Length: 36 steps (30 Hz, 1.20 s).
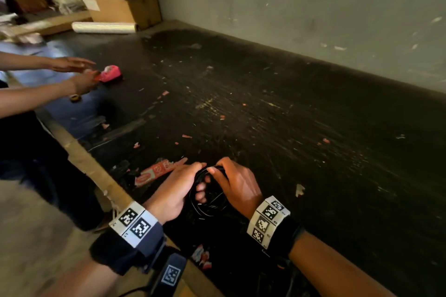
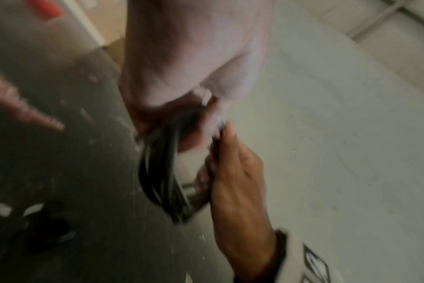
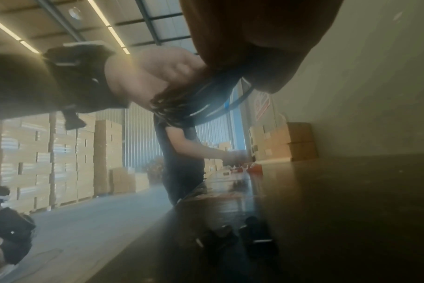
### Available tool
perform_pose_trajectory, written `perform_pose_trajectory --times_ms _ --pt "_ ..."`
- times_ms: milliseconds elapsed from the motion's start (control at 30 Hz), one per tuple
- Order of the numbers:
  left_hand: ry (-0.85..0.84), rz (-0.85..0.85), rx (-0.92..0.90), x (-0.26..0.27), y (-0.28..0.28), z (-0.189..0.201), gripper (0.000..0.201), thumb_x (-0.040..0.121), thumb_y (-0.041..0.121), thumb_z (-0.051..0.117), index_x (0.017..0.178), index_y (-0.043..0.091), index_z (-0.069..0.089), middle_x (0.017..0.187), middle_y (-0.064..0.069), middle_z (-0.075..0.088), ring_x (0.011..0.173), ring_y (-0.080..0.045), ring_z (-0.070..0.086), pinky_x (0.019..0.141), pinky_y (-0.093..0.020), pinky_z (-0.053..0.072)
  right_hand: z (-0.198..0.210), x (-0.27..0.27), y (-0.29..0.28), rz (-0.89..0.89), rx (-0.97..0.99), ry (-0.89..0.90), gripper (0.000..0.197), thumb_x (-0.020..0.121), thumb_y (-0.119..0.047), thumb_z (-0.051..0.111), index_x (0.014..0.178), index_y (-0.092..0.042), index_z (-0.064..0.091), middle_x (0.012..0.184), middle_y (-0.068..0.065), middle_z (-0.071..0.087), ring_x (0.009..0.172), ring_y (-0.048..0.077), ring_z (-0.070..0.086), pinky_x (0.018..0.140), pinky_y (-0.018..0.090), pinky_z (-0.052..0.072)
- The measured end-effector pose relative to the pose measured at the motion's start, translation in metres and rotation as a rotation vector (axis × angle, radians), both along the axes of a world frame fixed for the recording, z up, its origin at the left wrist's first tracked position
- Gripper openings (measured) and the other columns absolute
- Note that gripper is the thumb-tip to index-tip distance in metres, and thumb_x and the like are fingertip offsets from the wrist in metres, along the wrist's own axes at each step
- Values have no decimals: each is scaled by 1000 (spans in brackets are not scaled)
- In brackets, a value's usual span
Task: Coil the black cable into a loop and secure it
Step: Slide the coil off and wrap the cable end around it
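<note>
While both hands hold it above the dark desk [image 1: 277,108] at six o'clock, the black cable [image 1: 207,196] forms a loop: left hand [image 1: 173,188] curls round its nine o'clock side, right hand [image 1: 237,184] pinches strands at twelve o'clock. Torn red wrapper [image 1: 156,171] lies just beside, at ten o'clock.

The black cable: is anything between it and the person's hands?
Nothing visible. The left hand and the right hand both already grip the coiled black cable, held just above the dark table.
</note>
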<state>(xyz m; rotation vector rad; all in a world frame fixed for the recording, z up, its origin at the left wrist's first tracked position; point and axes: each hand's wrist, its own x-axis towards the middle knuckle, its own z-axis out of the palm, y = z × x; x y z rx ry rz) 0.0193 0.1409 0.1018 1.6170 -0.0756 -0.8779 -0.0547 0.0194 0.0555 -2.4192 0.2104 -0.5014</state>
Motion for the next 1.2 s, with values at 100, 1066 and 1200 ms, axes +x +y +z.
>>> perform_pose_trajectory --times_ms 100,1066,1200 --pt "-58 45 114 8 4 -22 27 89 34 56 66 20 54 49 2 38 37 -10 31 40 -24 23 -10 10 12 38 -5 34 31 98 -35 43 105 -8 56 96 12 68 82 27 66 69 42 52" --pt "-30 -558 67 32 0 -49 21 88 16 60 67 17 61 44 6 33 36 -6 28 38 -20 16 -17 -19 -17 -269 314 276 9 82 -12 69 88 -18 74 77 -11 69 71 -4 64 69 13 51" --pt "-94 -666 -31 -1 -28 -40 19 90 19 60 72 13 57 44 5 30 34 -6 25 36 -20 13 6 -62 -21 -195 156 190 7 81 -10 69 87 -12 72 85 2 72 77 7 67 72 20 54"
